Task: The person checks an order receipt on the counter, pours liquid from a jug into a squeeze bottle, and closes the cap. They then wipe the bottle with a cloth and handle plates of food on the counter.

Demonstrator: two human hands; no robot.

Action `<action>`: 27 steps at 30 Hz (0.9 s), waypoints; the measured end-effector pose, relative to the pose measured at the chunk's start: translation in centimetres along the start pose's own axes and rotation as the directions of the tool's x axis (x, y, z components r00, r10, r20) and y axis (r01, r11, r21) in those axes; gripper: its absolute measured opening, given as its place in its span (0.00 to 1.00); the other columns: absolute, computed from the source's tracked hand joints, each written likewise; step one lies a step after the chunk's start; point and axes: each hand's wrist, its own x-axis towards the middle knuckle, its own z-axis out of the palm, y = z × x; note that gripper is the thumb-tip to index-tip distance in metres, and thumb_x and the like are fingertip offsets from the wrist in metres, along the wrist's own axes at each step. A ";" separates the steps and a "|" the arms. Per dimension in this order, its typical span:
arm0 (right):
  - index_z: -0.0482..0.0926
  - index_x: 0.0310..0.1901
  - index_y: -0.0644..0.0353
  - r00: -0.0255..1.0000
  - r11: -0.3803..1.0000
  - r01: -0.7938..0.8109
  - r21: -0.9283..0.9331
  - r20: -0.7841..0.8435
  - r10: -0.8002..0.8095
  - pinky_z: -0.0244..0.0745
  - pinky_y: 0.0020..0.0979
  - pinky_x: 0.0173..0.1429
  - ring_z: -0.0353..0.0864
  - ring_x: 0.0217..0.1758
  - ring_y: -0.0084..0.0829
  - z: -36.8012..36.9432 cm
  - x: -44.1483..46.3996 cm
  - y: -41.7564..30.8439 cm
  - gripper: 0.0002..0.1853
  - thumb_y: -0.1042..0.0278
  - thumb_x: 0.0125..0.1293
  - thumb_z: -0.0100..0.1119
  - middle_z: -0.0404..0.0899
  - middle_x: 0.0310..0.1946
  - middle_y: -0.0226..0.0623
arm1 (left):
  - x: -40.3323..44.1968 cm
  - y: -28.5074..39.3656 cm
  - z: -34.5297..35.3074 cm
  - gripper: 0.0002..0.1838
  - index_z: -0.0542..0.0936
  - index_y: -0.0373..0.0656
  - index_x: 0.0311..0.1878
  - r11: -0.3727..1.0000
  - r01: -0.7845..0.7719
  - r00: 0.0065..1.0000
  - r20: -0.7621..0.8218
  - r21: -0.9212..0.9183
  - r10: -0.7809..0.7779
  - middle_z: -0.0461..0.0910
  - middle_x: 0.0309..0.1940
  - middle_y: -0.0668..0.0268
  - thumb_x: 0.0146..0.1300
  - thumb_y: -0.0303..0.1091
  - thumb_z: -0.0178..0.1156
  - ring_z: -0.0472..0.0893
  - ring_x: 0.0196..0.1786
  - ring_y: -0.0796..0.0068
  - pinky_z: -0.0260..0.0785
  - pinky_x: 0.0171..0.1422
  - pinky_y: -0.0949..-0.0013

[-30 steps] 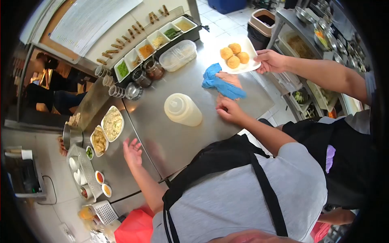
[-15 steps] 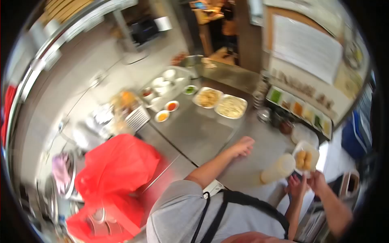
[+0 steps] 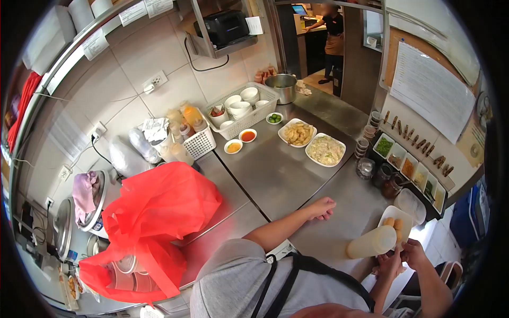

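My left hand (image 3: 322,208) is loosely curled over the steel counter, with nothing visible in it. Beside a pale squeeze bottle (image 3: 373,243), my right hand (image 3: 388,265) is raised at the lower edge of a white dish (image 3: 406,221); its grip is hard to make out. Golden-brown balls (image 3: 393,222) lie in that dish, partly hidden by the bottle. A co-worker's hand (image 3: 414,255) is at the same dish edge, right against my right hand. Two white dishes of food, one with fried pieces (image 3: 298,133) and one with a pale creamy dish (image 3: 325,150), stand farther back.
A large red bag (image 3: 161,204) covers the left counter. Sauce bowls (image 3: 247,136), a basket of white bowls (image 3: 269,95) and a metal pot (image 3: 281,88) stand at the back. Topping containers (image 3: 407,167) and jars line the right. A person (image 3: 334,40) is beyond the doorway.
The view has swung left, bringing in the red bag. My left hand's spread fingers have curled in. My right hand and the dish of balls, apart before, are now together.
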 end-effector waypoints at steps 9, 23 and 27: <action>0.49 0.59 0.48 0.981 0.932 0.177 -0.315 -0.014 -0.191 0.71 0.25 0.18 0.75 0.21 0.28 3.2 -3.1 -1.0 0.26 0.69 0.59 0.44 0.72 0.32 0.40 | 0.1 -0.7 -0.4 0.19 0.63 0.45 0.51 0.991 -0.054 0.998 -0.028 -0.124 0.050 0.72 0.30 0.64 0.61 0.45 0.45 0.73 0.21 0.77 0.62 0.19 0.78; 0.55 0.57 0.52 0.852 0.789 0.483 -0.379 0.413 -0.323 0.75 0.31 0.41 0.74 0.42 0.32 0.7 5.4 2.4 0.28 0.74 0.54 0.54 0.67 0.47 0.40 | 0.3 -1.3 -0.6 0.19 0.63 0.43 0.52 0.984 -0.093 0.996 -0.012 -0.150 0.093 0.72 0.30 0.63 0.62 0.42 0.45 0.73 0.22 0.78 0.64 0.19 0.77; 0.55 0.57 0.51 0.844 0.962 0.236 -0.134 0.519 -0.135 0.76 0.31 0.39 0.75 0.39 0.32 2.4 10.9 4.1 0.29 0.75 0.54 0.53 0.67 0.47 0.41 | 0.7 -1.7 -0.5 0.20 0.62 0.43 0.52 0.980 -0.110 0.994 -0.017 -0.163 0.109 0.71 0.30 0.63 0.62 0.43 0.45 0.74 0.22 0.77 0.64 0.19 0.77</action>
